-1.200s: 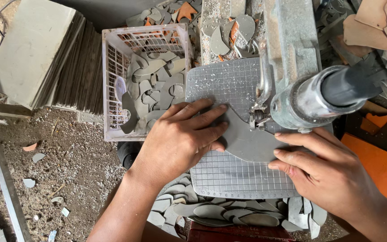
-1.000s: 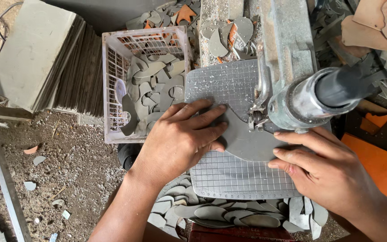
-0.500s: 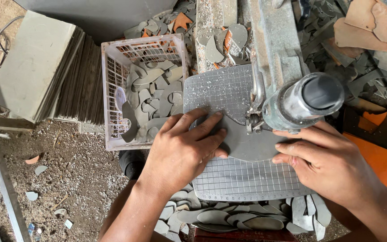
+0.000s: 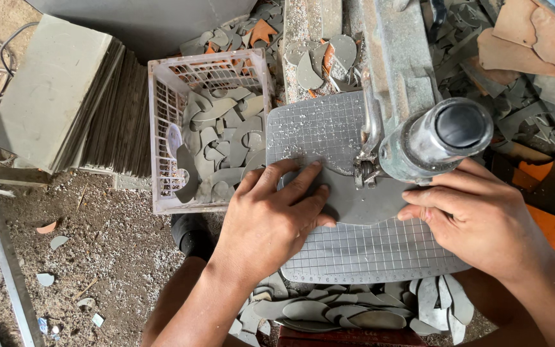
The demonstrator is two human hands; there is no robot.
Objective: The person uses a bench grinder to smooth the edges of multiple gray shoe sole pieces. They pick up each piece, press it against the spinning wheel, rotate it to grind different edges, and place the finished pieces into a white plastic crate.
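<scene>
The view has swung over the machine since a second ago, so its motor housing [image 4: 443, 138] now shows end-on with a dark round cap, while both hands stay flat in much the same places on the grey sheet [image 4: 361, 199]. The left hand [image 4: 271, 222] has spread its fingers a little wider across the sheet's left part; the right hand [image 4: 476, 222] presses the right edge, fingers extended and close together. Neither hand grips anything: both lie open, palms down, pinning the sheet. The sheet rests on the gridded plate [image 4: 367, 254], right under the cutting point [image 4: 364, 170], with a curved cut edge visible at its upper side. With the hands nearly unmoved, the feed looks slow and careful. To the left stands a white crate [image 4: 162, 135] full of grey offcuts; beside it lies a stack of boards [image 4: 65, 103]. More offcuts [image 4: 348, 311] heap below the plate.
</scene>
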